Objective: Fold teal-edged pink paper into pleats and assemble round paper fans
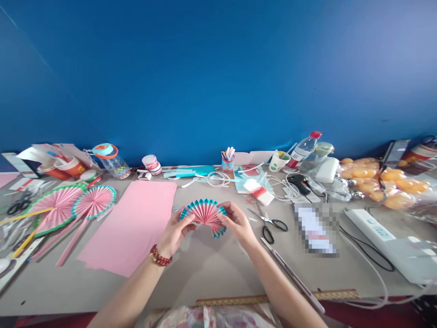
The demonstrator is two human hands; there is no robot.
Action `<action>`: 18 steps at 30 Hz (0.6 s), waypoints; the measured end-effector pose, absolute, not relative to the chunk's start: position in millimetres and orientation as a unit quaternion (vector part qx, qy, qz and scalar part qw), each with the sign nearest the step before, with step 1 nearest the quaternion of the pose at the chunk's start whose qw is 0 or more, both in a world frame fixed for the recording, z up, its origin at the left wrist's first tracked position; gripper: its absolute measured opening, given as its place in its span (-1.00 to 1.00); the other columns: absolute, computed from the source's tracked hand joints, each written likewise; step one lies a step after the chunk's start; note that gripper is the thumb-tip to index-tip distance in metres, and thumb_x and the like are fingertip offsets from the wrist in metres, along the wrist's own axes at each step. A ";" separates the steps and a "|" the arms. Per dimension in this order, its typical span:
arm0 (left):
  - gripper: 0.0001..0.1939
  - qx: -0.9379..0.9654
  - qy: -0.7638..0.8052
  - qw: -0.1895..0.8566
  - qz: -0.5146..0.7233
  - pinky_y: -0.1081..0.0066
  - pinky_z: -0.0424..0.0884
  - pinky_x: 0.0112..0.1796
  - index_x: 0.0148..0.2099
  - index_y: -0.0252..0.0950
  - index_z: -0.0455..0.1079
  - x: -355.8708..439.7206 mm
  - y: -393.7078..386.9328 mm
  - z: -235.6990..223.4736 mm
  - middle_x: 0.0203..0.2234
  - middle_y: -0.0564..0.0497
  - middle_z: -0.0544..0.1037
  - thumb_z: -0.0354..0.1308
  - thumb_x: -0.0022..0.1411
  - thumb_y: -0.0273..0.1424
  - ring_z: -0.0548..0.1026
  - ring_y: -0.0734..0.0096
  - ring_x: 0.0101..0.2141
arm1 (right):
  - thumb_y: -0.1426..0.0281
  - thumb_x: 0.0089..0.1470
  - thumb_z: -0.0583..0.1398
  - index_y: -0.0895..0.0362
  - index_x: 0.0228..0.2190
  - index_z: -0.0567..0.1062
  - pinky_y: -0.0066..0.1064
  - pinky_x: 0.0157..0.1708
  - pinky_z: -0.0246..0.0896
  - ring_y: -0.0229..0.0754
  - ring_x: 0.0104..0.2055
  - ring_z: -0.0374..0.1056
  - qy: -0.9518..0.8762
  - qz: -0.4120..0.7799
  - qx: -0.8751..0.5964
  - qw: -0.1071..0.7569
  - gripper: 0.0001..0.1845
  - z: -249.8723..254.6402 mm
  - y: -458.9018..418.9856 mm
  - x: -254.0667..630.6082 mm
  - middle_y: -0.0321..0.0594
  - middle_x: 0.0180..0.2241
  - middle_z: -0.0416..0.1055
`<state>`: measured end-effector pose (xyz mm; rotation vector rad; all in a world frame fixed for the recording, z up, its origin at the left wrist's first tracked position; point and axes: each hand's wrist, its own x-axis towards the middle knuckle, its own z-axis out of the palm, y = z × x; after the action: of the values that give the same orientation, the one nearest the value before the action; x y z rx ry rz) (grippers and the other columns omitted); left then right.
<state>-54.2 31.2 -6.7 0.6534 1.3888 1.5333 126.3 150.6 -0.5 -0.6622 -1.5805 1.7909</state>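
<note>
A pleated paper fan (205, 210), pink with a blue-green zigzag rim, is spread in an arc between my two hands above the table. My left hand (176, 229) pinches its left end, thumb on top. On the other side, my right hand (236, 222) grips the right end, where part of the pleats hangs downward. Left of my hands lies a sheet of pink paper (133, 223). To the right rest scissors (269, 222) with black handles and a long slim cutter-like tool (292, 273).
Finished round fans (94, 202) on sticks lie at the left. Along the wall stand a clear cup (112, 161), a pen holder (227, 161), a paper cup (279, 161) and a bottle (303, 152). A power strip (370, 228), cables and bagged orange balls (385, 177) occupy the right.
</note>
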 end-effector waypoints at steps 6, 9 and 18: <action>-0.62 0.423 0.633 0.335 0.555 0.24 0.40 0.02 0.02 -0.22 0.35 -65.2 27.6 10.2 -0.03 -0.07 0.51 0.20 0.20 -0.18 0.47 0.22 0.00 | 0.18 0.07 0.26 0.07 -0.25 0.50 -0.44 -0.36 0.28 -0.19 -0.33 0.37 -0.648 0.648 -0.260 0.304 -0.74 -1.0 147.0 129.5 -0.26 -0.35 0.47; -0.61 0.514 0.669 0.266 0.467 0.24 0.35 0.06 0.01 -0.20 0.38 -65.2 29.7 19.2 -0.04 -0.05 0.52 0.23 0.17 -0.17 0.46 0.21 0.00 | 0.23 0.08 0.25 0.06 -0.19 0.51 -0.41 -0.33 0.30 -0.16 -0.29 0.40 -0.680 0.621 -0.257 0.292 -0.74 -1.0 142.7 130.1 -0.24 -0.29 0.50; -0.60 0.502 0.665 0.303 0.463 0.38 0.39 -0.08 0.12 -0.18 0.30 -65.4 27.6 2.1 -0.16 0.00 0.52 0.12 0.24 -0.31 0.49 0.36 -0.15 | 0.38 0.12 0.17 0.03 -0.14 0.48 -0.37 -0.25 0.31 -0.14 -0.24 0.41 -0.738 0.557 -0.264 0.274 -0.76 -15.3 136.1 146.9 -0.23 -0.24 0.49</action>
<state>-65.4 27.6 2.1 1.3313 1.7616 1.2281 146.9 136.1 -15.3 -0.7105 -1.9836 1.4984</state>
